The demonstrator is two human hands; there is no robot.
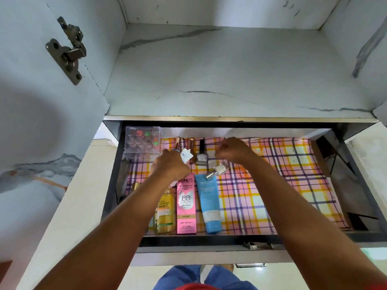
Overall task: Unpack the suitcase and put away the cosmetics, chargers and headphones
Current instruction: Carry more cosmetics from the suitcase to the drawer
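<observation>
An open drawer [326, 235] lined with pink plaid paper holds cosmetics. My left hand [169, 166] grips a small white tube [186, 155] over the drawer's back left. My right hand [232, 150] hovers with curled fingers beside a grey nail polish bottle [201, 156]; what it holds, if anything, is hidden. A white nail polish bottle [217, 170] lies tipped beneath it. At the front lie a yellow bottle [165, 210], a pink BB cream box [186, 206] and a blue tube [209, 204].
A clear plastic box [142, 142] of small items stands in the back left corner. Two rose-gold capped tubes [184, 143] stand along the back. Above is a marble-patterned shelf [230, 76]. The drawer's right half [282, 185] shows only liner.
</observation>
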